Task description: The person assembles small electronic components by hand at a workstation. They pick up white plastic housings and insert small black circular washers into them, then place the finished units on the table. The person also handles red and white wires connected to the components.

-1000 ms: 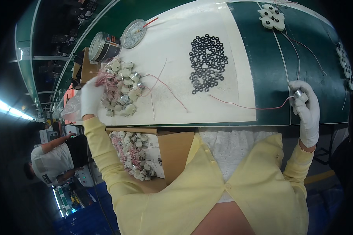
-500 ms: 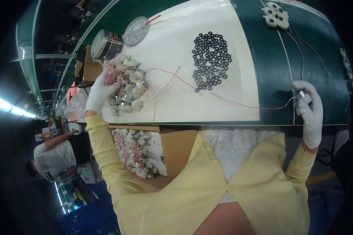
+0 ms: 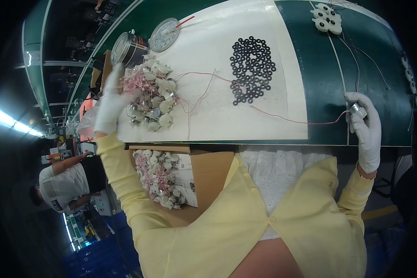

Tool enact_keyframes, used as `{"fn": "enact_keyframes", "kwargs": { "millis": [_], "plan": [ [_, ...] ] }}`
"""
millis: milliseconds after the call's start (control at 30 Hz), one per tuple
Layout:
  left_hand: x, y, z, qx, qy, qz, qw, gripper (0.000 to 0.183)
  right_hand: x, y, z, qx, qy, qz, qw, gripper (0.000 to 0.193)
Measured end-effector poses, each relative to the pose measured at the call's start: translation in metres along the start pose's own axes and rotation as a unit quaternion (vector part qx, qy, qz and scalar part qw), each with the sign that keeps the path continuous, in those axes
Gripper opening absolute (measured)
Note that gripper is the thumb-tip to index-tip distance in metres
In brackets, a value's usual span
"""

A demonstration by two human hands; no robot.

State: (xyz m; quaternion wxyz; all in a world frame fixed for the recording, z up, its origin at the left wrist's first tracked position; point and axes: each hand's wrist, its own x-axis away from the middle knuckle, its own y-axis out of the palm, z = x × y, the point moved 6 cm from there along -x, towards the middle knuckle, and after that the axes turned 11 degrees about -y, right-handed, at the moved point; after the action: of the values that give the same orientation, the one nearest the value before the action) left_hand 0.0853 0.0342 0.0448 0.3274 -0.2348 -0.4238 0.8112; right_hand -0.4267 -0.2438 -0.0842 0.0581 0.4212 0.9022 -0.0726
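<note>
My gloved right hand (image 3: 368, 132) is closed around a small silver and cream motor (image 3: 357, 111) above the green surface at the right. From the motor a thin pink-red wire (image 3: 306, 123) runs left across the white sheet. At the left end of the table lies a heap of similar cream and silver motors (image 3: 155, 99), with pink wires (image 3: 138, 82) bundled on its far left. My gloved left hand (image 3: 110, 104) is beside the heap's left edge, smeared by motion, so its fingers cannot be made out.
Black rings (image 3: 251, 65) lie spread mid-table. A dark can (image 3: 132, 48) and a clear round dish (image 3: 164, 34) with a red stick stand behind the heap. Cream parts (image 3: 327, 19) sit far right. Below the table edge is a carton (image 3: 211, 173) of more motors. Another person (image 3: 67, 180) is at left.
My left hand has drawn away from the pink wires toward the left and let them drop onto the heap. My right hand has stayed nearly still with its motor.
</note>
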Motion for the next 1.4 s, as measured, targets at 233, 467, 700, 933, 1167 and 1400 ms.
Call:
{"fn": "enact_keyframes", "kwargs": {
  "millis": [233,467,700,933,1167,1400],
  "plan": [
    [-0.019,-0.025,0.051,0.111,-0.056,0.208,0.970,0.042,0.003,0.000,-0.007,0.023,-0.005,0.013,1.000,0.046],
    [-0.010,-0.010,0.082,-0.002,0.031,0.121,0.992,0.061,0.002,0.003,-0.005,0.009,-0.008,0.018,1.000,0.046],
    [-0.024,0.000,0.002,-0.170,0.002,0.012,0.985,0.045,0.000,0.007,-0.009,0.013,-0.018,-0.010,1.000,0.043],
    [0.003,-0.062,0.056,-0.035,-0.078,0.181,0.980,0.049,0.001,0.005,-0.009,0.029,-0.054,-0.006,0.998,0.043],
    [0.018,0.036,0.010,-0.268,-0.055,-0.080,0.959,0.063,0.001,0.006,-0.004,0.012,-0.052,-0.013,0.998,0.043],
    [0.004,-0.055,0.044,-0.054,-0.108,0.102,0.987,0.052,0.003,0.006,-0.006,0.038,-0.068,-0.014,0.997,0.042]
  ]
}}
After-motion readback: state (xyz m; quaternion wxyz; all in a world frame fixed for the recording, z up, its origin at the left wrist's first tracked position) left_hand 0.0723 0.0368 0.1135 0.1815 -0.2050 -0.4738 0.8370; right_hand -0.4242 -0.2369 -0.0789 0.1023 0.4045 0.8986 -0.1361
